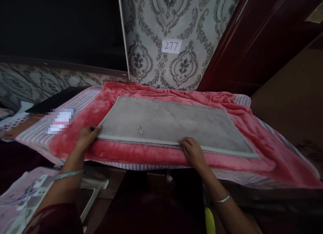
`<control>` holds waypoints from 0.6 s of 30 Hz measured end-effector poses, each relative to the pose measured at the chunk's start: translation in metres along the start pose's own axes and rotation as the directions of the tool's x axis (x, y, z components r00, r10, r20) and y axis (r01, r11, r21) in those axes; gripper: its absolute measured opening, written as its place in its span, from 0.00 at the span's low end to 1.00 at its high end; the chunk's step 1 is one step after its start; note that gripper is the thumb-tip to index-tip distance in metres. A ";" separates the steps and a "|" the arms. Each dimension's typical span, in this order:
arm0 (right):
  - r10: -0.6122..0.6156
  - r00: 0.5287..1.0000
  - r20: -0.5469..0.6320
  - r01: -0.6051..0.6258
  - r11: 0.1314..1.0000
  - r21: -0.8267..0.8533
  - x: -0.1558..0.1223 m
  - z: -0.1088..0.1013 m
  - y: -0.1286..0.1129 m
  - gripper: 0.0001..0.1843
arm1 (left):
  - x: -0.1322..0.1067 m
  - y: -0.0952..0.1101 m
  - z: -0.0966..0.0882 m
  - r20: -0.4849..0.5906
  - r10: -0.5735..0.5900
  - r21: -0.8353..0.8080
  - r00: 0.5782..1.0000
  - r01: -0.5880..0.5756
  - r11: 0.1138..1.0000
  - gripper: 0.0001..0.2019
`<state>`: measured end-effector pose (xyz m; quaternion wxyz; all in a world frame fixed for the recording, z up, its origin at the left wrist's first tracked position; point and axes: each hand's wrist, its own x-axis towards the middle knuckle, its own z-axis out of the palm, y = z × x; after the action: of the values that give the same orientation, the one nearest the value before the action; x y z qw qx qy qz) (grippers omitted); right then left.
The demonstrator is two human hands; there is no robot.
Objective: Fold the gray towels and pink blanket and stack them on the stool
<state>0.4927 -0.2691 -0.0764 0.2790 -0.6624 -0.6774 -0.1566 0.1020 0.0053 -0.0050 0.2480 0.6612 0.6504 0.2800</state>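
A long grey mat [161, 121] with a pale bound edge lies flat on a red-pink plush blanket [121, 155]. Along its front side, a second grey layer peeks out under the edge. My left hand [87, 138] pinches the mat's near left corner between thumb and fingers. Farther right, my right hand [193, 151] grips the front edge, its fingers curled over the border. A small dark print or mark [141, 130] shows on the mat's left half.
A large black screen [60, 28] stands behind on the left. A paper marked 277 [171, 45] is stuck to the patterned wall. Dark red wood panelling [242, 48] rises at the right. A blurred-out white item [60, 121] lies on the blanket's left side.
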 end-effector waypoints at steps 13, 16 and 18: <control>0.039 0.999 -0.035 -0.034 0.990 0.138 -0.007 -0.001 -0.007 0.13 | 0.007 -0.016 0.007 -0.065 0.049 0.029 0.997 -0.047 0.998 0.09; 0.026 0.999 -0.039 -0.018 0.983 0.184 -0.006 -0.004 -0.009 0.12 | 0.005 -0.015 0.008 -0.054 0.096 0.117 0.994 -0.089 0.989 0.08; 0.009 0.999 -0.031 -0.003 0.981 0.193 -0.002 -0.008 -0.009 0.13 | 0.005 -0.015 0.008 -0.051 0.127 0.091 0.991 -0.122 0.988 0.08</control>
<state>0.4855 -0.2759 -0.0701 0.3532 -0.6317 -0.6828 -0.1000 0.0967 0.0106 -0.0212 0.1822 0.7024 0.6263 0.2849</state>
